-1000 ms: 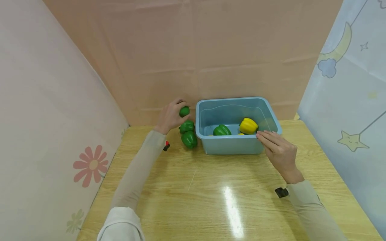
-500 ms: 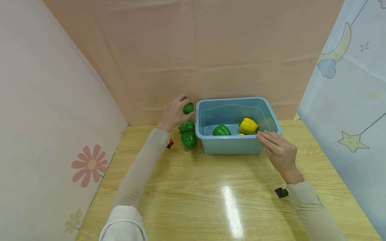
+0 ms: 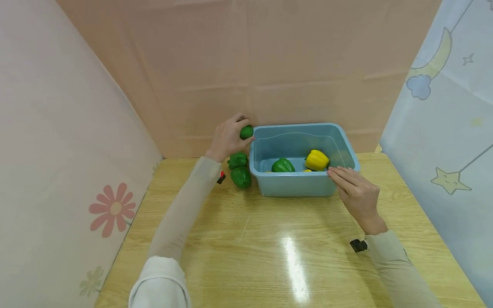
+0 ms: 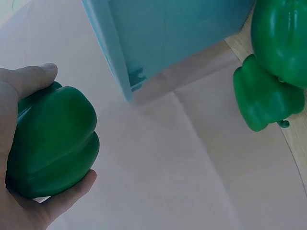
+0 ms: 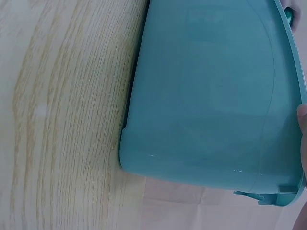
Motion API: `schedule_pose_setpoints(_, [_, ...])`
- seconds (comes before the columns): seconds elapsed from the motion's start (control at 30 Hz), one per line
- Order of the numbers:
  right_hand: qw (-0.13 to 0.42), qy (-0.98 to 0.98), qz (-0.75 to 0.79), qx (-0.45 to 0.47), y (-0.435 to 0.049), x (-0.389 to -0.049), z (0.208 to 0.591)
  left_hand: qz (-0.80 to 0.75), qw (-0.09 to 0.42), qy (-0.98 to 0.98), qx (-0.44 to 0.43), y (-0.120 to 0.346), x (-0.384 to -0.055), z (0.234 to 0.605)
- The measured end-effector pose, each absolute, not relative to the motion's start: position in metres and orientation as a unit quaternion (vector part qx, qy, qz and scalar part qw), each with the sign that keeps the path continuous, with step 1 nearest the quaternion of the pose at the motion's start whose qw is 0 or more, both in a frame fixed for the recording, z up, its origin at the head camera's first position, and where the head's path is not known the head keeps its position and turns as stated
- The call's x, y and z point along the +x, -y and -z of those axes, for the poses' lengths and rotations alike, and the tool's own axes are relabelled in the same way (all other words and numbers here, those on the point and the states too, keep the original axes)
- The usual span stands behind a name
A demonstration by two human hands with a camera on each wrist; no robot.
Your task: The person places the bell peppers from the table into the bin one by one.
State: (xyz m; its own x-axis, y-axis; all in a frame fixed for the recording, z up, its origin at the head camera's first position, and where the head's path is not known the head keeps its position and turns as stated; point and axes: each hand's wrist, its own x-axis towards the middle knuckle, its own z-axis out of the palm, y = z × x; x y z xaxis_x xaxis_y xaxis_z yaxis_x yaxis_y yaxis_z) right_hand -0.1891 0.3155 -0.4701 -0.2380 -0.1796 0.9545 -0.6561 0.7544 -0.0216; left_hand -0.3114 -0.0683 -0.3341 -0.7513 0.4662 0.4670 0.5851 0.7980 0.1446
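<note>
I can read no text, label, brand or number on the light-blue rectangular plastic bin (image 3: 294,186) or on the glossy green bell pepper (image 4: 53,139) I grip just beside it. Right of the bin, a pale-blue wall panel (image 3: 431,137) bears a wordless printed yellow moon (image 3: 441,56) and star (image 3: 451,180); left of it, a whitish panel (image 3: 57,107) bears a wordless printed red flower (image 3: 115,208).

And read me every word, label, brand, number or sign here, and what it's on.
There are none: I see no readable text on the blue bin, the green pepper in the left hand or the table. The side walls carry drawings, such as the red flower and yellow star.
</note>
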Motion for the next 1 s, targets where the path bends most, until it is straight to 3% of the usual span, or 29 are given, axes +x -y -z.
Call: schedule_pose_setpoints(1.0, [0.552,0.756,-0.222,0.275,-0.316,-0.186,0.468,0.14,0.205,0.915,-0.318,0.031,-0.322,0.319])
